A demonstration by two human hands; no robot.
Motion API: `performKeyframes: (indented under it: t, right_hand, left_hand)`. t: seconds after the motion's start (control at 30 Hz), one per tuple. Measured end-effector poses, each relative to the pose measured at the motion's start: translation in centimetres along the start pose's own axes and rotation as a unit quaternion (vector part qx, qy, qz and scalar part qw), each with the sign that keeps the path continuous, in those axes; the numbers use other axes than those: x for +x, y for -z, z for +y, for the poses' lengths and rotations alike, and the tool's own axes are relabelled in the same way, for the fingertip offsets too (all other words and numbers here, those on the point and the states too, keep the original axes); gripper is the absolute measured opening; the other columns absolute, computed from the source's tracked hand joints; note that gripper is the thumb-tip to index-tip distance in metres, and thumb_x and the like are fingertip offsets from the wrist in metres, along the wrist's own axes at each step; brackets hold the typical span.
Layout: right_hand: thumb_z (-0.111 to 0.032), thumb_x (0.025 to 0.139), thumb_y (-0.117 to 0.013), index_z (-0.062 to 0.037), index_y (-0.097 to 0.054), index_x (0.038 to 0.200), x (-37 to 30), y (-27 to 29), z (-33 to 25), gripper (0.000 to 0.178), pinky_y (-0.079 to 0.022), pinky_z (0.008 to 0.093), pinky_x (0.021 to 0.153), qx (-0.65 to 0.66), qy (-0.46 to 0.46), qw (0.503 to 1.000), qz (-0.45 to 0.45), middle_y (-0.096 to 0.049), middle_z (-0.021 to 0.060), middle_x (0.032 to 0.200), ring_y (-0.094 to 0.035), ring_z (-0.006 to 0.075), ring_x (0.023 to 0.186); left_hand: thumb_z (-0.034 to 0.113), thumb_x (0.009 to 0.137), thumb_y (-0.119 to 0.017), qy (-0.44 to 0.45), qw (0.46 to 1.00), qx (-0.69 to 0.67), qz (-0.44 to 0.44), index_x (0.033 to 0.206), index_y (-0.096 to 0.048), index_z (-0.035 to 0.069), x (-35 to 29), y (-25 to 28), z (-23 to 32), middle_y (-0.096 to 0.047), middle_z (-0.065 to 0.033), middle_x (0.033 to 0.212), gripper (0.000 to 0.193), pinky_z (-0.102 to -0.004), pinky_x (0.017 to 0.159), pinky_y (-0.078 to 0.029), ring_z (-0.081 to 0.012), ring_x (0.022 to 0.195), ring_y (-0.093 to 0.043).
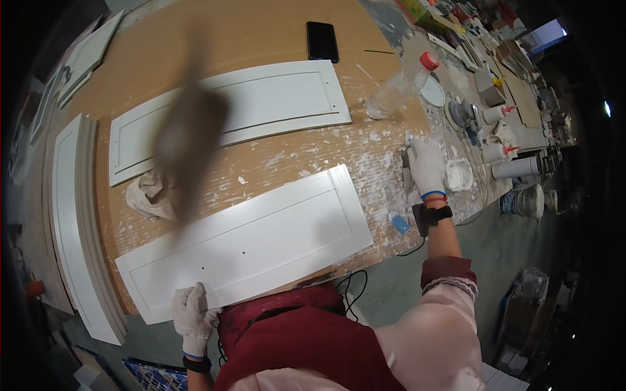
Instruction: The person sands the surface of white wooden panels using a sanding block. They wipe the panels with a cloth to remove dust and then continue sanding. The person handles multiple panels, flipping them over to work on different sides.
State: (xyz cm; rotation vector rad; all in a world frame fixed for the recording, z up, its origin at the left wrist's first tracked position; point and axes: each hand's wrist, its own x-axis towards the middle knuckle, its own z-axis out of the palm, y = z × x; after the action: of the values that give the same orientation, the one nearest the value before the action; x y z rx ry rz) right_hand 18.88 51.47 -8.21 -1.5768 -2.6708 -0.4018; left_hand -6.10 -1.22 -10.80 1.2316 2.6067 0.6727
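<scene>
Here, we count two white panels on the counter (254, 32): one near panel (287, 228) and one far panel (280, 94). Around them are one black phone (323, 42), one crumpled cloth (149, 195), one clear bottle (390, 96) with a red cap, one blue block (399, 223) and two white squeeze bottles (493, 115) with red tips. Our gloved left hand (194, 309) sits at the near panel's lower-left edge, fingers bent and touching it; we cannot tell whether they grip. The panel's right end lies apart from our gloved right hand (428, 166), whose fingers bend beside a narrow tool (407, 169); whether they close on it, we cannot tell. Between us and the far panel, the near panel lies flat, its long axis slanting from lower left to upper right.
</scene>
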Motion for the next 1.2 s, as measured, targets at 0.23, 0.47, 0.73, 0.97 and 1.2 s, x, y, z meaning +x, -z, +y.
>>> performKeyframes:
  t: [0.23, 0.47, 0.73, 0.97, 1.2]
  right_hand:
    - [-0.028, 0.080, -0.064, -0.0100, -0.071, 0.086, 3.9, -1.2, 0.1, 0.020, -0.051, 0.0453, 0.075, -0.047, 0.013, 0.998, -0.042, -0.066, 0.0144, 0.092, -0.065, 0.0339, 0.087]
    - [-0.022, 0.081, -0.060, -0.0125, -0.075, 0.094, 6.5, 0.6, -2.2, 0.022, -0.054, 0.0385, 0.078, -0.090, -0.035, 0.978, -0.184, -0.070, 0.0146, 0.101, -0.068, 0.0316, 0.095]
    - [-0.021, 0.080, -0.060, -0.0143, -0.075, 0.092, 7.8, -2.6, -2.8, 0.021, -0.055, 0.0411, 0.072, -0.112, -0.045, 0.980, -0.160, -0.071, 0.0127, 0.098, -0.069, 0.0324, 0.092]
    - [-0.025, 0.077, -0.060, -0.0124, -0.075, 0.076, 8.7, -6.5, -0.6, 0.019, -0.054, 0.0452, 0.064, -0.107, 0.002, 0.993, -0.053, -0.071, 0.0152, 0.083, -0.070, 0.0341, 0.079]
    - [-0.027, 0.080, -0.059, -0.0042, -0.071, 0.078, 6.5, -2.0, -1.0, 0.026, -0.053, 0.0470, 0.068, -0.101, 0.088, 0.991, -0.007, -0.068, 0.0211, 0.083, -0.066, 0.0390, 0.081]
  left_hand:
    - [0.003, 0.054, -0.083, -0.041, 0.999, 0.012, 0.013, 0.124, -0.055, 0.008, 0.4, 0.1, 0.4, -0.055, -0.0095, 0.101, 0.076, -0.0350, 0.073, -0.050, -0.0258, 0.089, -0.055]
    - [0.014, 0.046, -0.085, -0.046, 0.998, 0.018, 0.032, 0.121, -0.057, 0.009, 0.2, -0.1, 0.1, -0.058, -0.0076, 0.096, 0.080, -0.0394, 0.077, -0.046, -0.0287, 0.088, -0.054]
    - [0.017, 0.058, -0.085, -0.071, 0.997, 0.014, 0.016, 0.118, -0.057, 0.006, 1.1, 0.8, 1.1, -0.059, -0.0096, 0.095, 0.067, -0.0388, 0.075, -0.046, -0.0287, 0.087, -0.056]
    - [0.033, 0.055, -0.081, -0.026, 0.999, -0.017, 0.016, 0.111, -0.061, 0.006, 1.0, 0.7, 0.7, -0.060, -0.0075, 0.092, 0.065, -0.0409, 0.073, -0.045, -0.0298, 0.083, -0.056]
    - [0.036, 0.058, -0.079, -0.058, 0.997, -0.049, 0.022, 0.110, -0.061, 0.010, 0.5, 1.6, -0.3, -0.059, -0.0054, 0.094, 0.061, -0.0415, 0.076, -0.044, -0.0269, 0.088, -0.055]
